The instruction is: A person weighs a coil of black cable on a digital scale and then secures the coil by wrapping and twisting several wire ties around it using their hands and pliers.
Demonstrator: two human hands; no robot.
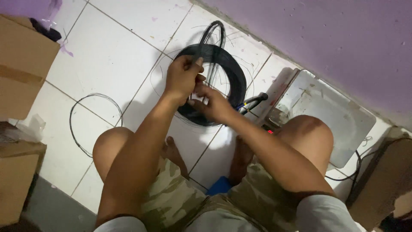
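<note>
1. In the head view we sit on the white tiled floor point(107, 56) with knees apart, and the coil of black wire point(229, 71) stands on edge on the tiles just ahead of us, near the purple wall point(334, 38).
2. Our left hand point(182, 77) is closed over the coil's upper left rim, fingers curled around the bundled turns.
3. Our right hand point(212, 105) sits lower, at the coil's near side, fingertips pinched on what looks like a thin strand; the exact hold is partly hidden by the left hand.
4. We judge the coil fairly light yet springy: loose turns fan out at the top and stray strands lie around it, so it likely wants to unwind and tangle.
5. We judge the thick bundled rim the best place to grasp it, not a single strand, which would slip or kink.
6. A separate loose wire loop point(92, 122) lies on the tiles to our left, apart from the coil; cardboard boxes point(21, 64) stand beyond it.
</note>
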